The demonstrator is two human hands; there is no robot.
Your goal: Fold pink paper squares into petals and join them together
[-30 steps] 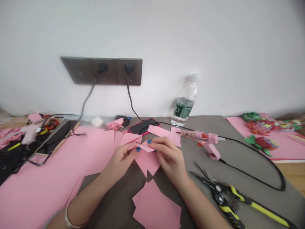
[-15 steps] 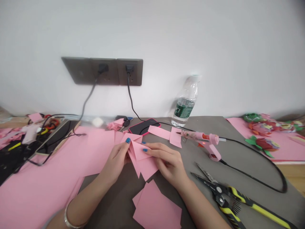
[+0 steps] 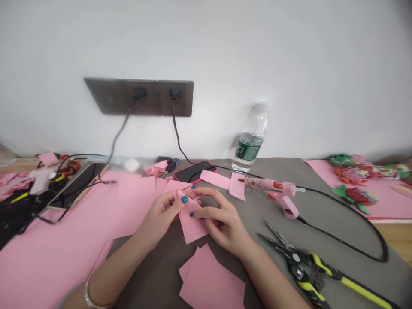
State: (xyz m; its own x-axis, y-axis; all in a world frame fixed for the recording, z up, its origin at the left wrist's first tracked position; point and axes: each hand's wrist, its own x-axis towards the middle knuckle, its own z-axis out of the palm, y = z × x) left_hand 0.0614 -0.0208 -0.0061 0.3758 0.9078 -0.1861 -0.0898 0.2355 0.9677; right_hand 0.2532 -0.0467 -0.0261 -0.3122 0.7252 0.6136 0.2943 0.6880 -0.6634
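Observation:
Between my two hands is a folded piece of pink paper (image 3: 192, 225), raised above the grey tabletop. My left hand (image 3: 165, 209) pinches its upper left corner, thumb in front. My right hand (image 3: 222, 216) grips the right side, with its index finger along the top edge and another fingertip on the front face. Parts of the folds are hidden behind the fingers. Just below, a small stack of pink paper squares (image 3: 212, 279) lies on the table.
To the right lie a pink glue gun (image 3: 280, 191) with its cord and open black-and-yellow pliers (image 3: 296, 257). A water bottle (image 3: 249, 143) leans by the wall near a phone (image 3: 195, 171). Large pink sheets (image 3: 80, 223) cover the left; paper flowers (image 3: 357, 195) sit far right.
The left thumb has moved right and down over the paper's front. The paper's right flap has been folded over, so the piece looks narrower. The right fingers have spread and shifted.

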